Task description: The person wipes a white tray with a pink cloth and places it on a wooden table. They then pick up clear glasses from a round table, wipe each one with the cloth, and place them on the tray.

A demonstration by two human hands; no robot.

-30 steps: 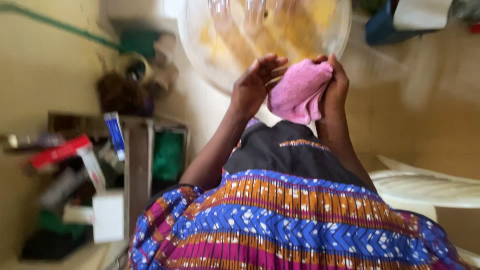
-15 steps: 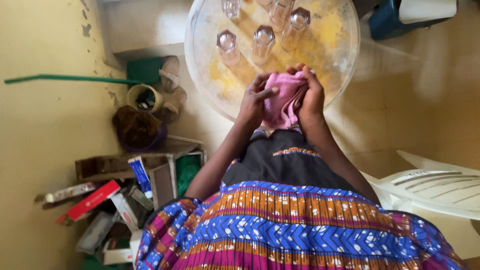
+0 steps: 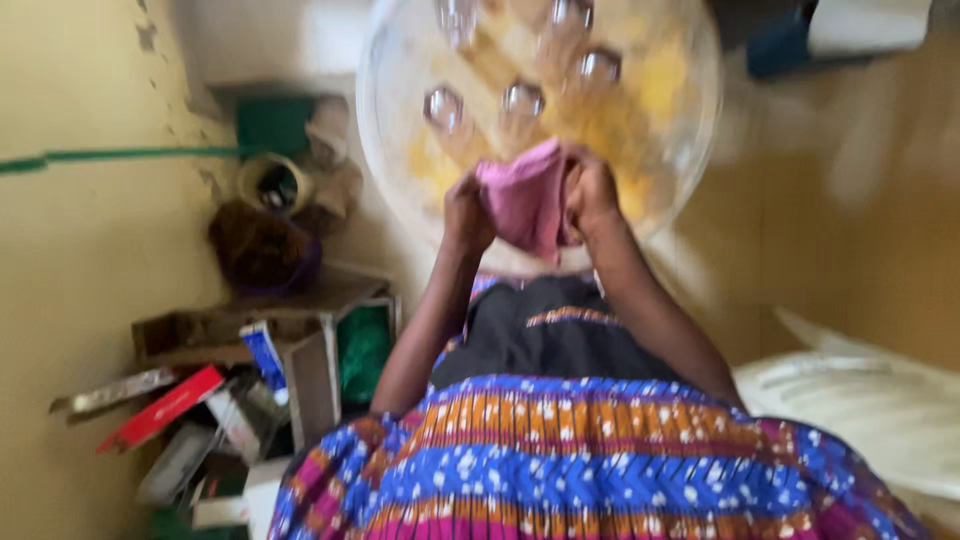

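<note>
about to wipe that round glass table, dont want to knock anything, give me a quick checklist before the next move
1. Pink cloth held in both hands: ok, left hand and right hand grip it.
2. Cloth over the round glass tabletop: ok.
3. Upturned glasses apart from the cloth: ok, though close beyond it.
4. Whether the cloth touches the glass: cannot tell, the picture is blurred.
5. White plastic chair apart from the arms: ok.

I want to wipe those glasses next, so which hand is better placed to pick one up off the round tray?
Probably the left hand: it grips only the pink cloth's edge, just below the nearest glass. The right hand bunches most of the cloth.
</note>
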